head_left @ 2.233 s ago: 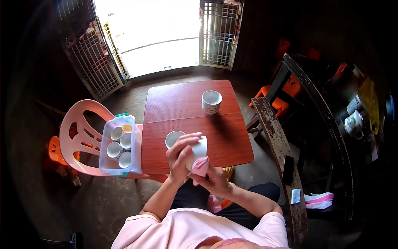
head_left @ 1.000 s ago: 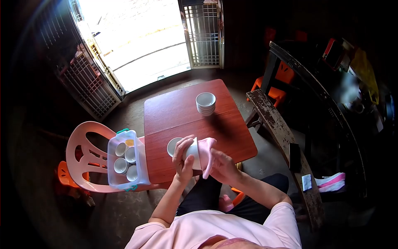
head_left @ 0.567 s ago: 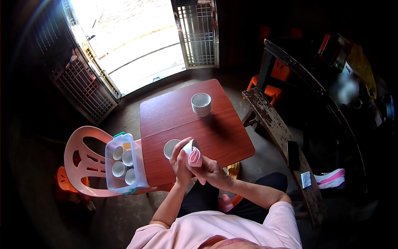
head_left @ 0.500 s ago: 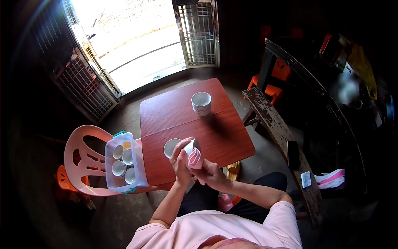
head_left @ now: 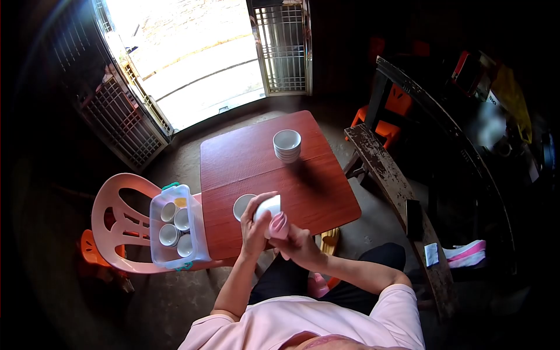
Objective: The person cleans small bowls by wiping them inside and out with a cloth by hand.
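Wrapped round a white bowl (head_left: 269, 206) over the table's near edge is my left hand (head_left: 253, 227), its fingers across the bowl's far side. My right hand (head_left: 301, 245) grips a pink cloth (head_left: 279, 226) against the bowl's near right side; part of the cloth hangs below the fingers. Another white bowl (head_left: 244, 205) stands on the red-brown table (head_left: 245, 160), just left of my hands and partly covered by my left fingers. Farther back on the table is a stack of white bowls (head_left: 287, 144).
On a pink chair (head_left: 111, 233) at the left rests a clear plastic box (head_left: 201, 248) with several white bowls inside. A worn wooden bench (head_left: 385, 169) at the right bears a dark phone-like object (head_left: 414, 219) and a small pale packet (head_left: 431, 254). Yellow slippers (head_left: 329, 240) lie under the table.
The bowl and cloth have turned between my hands. Over the last half second the bowl has tilted, showing more of its white side. The whole view has shifted slightly.
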Demonstrator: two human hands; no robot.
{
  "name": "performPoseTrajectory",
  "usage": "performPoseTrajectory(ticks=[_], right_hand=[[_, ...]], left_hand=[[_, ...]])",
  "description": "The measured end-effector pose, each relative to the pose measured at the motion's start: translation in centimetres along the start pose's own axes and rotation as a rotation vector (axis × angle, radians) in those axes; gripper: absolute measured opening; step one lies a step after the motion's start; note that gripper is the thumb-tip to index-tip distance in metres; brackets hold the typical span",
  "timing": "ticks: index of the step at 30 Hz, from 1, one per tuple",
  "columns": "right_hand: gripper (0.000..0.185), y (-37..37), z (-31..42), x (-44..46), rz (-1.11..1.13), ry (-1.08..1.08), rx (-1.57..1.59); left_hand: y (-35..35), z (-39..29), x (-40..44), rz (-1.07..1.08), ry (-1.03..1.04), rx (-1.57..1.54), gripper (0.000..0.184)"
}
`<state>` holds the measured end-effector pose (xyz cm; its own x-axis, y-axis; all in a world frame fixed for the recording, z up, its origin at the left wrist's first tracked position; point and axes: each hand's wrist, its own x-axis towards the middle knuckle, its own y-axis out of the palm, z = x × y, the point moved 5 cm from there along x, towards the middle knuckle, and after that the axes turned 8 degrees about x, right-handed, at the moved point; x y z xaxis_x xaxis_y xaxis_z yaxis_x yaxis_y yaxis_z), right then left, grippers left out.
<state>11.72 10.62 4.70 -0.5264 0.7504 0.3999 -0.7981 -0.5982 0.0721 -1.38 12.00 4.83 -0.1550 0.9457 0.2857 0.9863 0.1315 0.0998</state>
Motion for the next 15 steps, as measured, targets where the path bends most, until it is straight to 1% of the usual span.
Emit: performPoseTrajectory(ticks=[1, 2, 5, 6, 9, 10, 11, 13, 14, 15], right_hand=[[0.025, 0.4, 0.2, -0.4, 0.021, -0.248, -0.374], [0.030, 0.5, -1.4, -0.5, 0.132, -0.402, -0.361], [0.024, 0.0, -0.7, 0.4, 0.194, -0.605, -0.570], [0.022, -0.3, -0.5, 0.1, 0.183, -0.651, -0.633], [0.025, -1.6, 0.5, 0.6, 0.096, 0.430, -0.147], [0.030, -1.8, 0.4, 1.0, 0.019, 0.273, 0.342], [0.024, -1.4, 0.6, 1.1, -0.016, 0.341, 0.446], [0.027, -0.4, 0.6, 0.0, -0.016, 0.205, 0.276], [0.029, -0.1, 1.2, -0.4, 0.032, 0.105, -0.092], [0.027, 0.1, 1.2, -0.7, 0.056, -0.261, -0.386]], left_hand=[[0.2, 0.4, -0.1, -0.002, -0.133, -0.170, 0.043], [0.0, 1.6, -0.2, 0.001, -0.298, -0.319, 0.042], [0.3, 1.9, -0.4, 0.090, -0.304, -0.563, 0.043], [0.2, 2.0, -0.6, 0.058, -0.394, -0.583, 0.052], [1.1, -1.4, -0.5, -0.079, -0.030, 0.038, 0.066], [0.7, -1.3, -0.6, -0.114, 0.133, 0.203, 0.061], [0.3, -1.2, -0.8, -0.148, 0.299, 0.370, 0.056], [0.7, -2.0, -0.8, -0.103, 0.348, 0.204, 0.044], [0.8, -2.2, -0.5, -0.160, 0.282, 0.138, 0.038], [1.3, -2.9, -0.2, -0.166, 0.044, 0.009, 0.035]])
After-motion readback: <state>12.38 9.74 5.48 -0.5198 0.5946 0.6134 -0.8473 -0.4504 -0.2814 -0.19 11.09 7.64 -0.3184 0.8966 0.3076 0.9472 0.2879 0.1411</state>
